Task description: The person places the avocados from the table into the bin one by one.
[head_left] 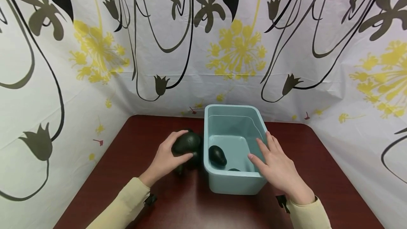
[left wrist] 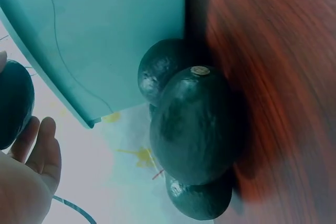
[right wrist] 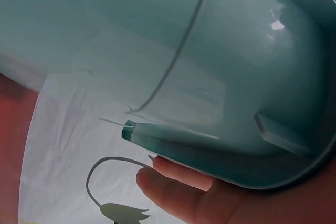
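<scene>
In the head view my left hand [head_left: 166,156] grips a dark green avocado [head_left: 187,142] between thumb and fingers, just left of the light blue bin [head_left: 233,183]. The left wrist view shows this held avocado [left wrist: 14,103] raised off the table, at the left edge. Below it, several more avocados [left wrist: 191,127] lie bunched on the table against the bin's side; the head view mostly hides them. Inside the bin lies one avocado [head_left: 217,156], and the near rim largely covers another [head_left: 234,169]. My right hand [head_left: 278,165] rests on the bin's right rim with fingers extended.
A dark red-brown table [head_left: 152,130] bears the bin near its far edge. Behind and on both sides hangs a white cloth [head_left: 178,63] with grey and yellow flowers. Small dark straps [head_left: 150,200] sit at both wrists.
</scene>
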`<state>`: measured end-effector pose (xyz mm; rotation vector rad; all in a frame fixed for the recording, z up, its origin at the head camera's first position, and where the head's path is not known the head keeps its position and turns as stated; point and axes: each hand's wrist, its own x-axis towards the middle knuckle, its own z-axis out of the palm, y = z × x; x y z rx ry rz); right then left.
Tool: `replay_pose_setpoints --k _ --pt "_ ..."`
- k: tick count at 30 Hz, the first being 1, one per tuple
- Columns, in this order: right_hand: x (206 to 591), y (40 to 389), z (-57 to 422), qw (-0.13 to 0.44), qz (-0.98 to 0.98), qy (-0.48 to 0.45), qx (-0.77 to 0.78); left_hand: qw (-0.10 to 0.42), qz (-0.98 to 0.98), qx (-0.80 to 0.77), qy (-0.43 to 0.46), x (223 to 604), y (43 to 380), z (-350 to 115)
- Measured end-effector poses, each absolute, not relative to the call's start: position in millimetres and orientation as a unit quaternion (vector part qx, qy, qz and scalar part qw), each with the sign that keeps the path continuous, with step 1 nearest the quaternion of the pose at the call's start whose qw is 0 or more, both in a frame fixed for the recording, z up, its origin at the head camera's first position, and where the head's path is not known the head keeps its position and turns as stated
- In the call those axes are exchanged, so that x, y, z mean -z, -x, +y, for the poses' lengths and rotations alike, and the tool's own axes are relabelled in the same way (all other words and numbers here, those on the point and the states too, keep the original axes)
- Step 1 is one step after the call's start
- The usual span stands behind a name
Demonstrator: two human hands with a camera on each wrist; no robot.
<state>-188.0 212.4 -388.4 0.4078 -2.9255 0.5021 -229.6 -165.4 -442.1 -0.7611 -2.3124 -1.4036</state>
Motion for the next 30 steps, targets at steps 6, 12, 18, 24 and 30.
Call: replay_pose_setpoints --k 6,12,18,24,30 --pt "388.6 186.0 210.8 0.073 -0.975 -0.131 -0.165 0.176 -0.805 0.497 0.270 439.2 230.3 -163.3" --pt "388.0 184.8 208.3 0.067 -0.977 -0.130 -0.158 0.179 -0.800 0.503 0.274 435.2 230.5 -161.9" --pt "384.7 188.6 206.2 0.055 -0.977 -0.134 -0.157 0.179 -0.798 0.505 0.274 429.6 229.7 -159.6" --pt "384.4 188.7 207.8 0.049 -0.977 -0.135 -0.161 0.184 -0.795 0.505 0.281 422.4 231.3 -156.0" --pt "382.2 187.6 210.6 0.041 -0.976 -0.129 -0.170 0.191 -0.789 0.503 0.296 410.4 237.0 -148.2"
